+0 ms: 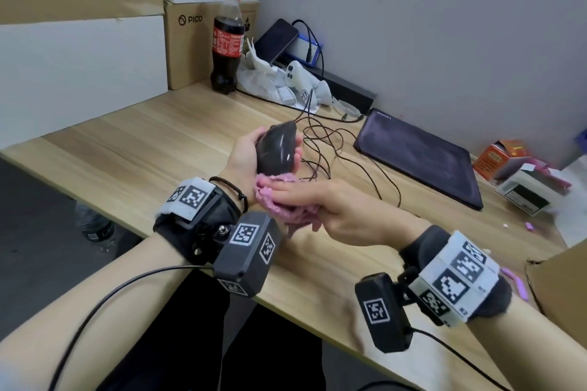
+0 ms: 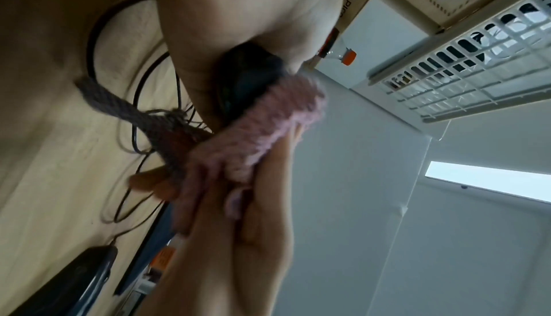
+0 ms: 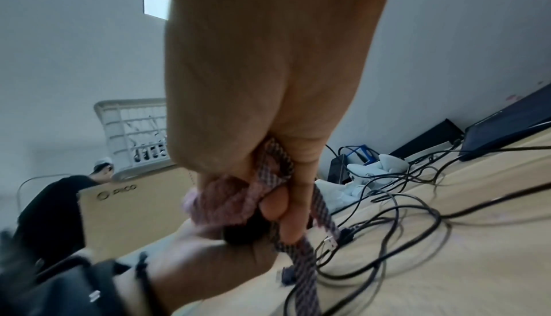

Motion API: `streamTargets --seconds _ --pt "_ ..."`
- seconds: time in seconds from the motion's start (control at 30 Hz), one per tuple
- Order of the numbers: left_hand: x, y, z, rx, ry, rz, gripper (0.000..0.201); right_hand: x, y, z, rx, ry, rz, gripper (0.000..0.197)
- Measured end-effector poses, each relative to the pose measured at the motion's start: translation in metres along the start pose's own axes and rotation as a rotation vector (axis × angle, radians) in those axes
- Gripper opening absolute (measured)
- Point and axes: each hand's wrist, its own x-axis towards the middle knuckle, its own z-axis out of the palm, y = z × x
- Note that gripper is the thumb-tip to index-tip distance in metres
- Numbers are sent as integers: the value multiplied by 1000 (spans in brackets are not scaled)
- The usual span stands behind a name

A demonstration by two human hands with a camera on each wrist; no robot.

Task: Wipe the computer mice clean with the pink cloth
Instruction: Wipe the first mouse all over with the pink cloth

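Observation:
A glossy black computer mouse (image 1: pixel 276 149) is lifted above the wooden table (image 1: pixel 143 149), its cable trailing away. My left hand (image 1: pixel 246 155) grips it from below, thumb on one side, fingers on the other. My right hand (image 1: pixel 317 203) holds the bunched pink cloth (image 1: pixel 279 197) against the mouse's near end. In the left wrist view the cloth (image 2: pixel 268 128) lies across the mouse (image 2: pixel 247 78). In the right wrist view my curled fingers (image 3: pixel 283 205) clutch the cloth (image 3: pixel 220 203), with the mouse (image 3: pixel 244 231) just below. No second mouse is in sight.
Loose black cables (image 1: pixel 330 149) tangle behind the mouse. A dark laptop sleeve (image 1: pixel 419 155) lies to the right, a cola bottle (image 1: pixel 227 41) and a white controller (image 1: pixel 297 73) at the back. Cardboard boxes (image 1: pixel 193 41) line the left; small boxes (image 1: pixel 498 155) sit far right.

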Motion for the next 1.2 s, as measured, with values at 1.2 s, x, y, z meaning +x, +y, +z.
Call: streamTargets --seconds 1.2 --pt "7 3 -13 -183 -51 69 49 -13 12 -15 449 243 197 61"
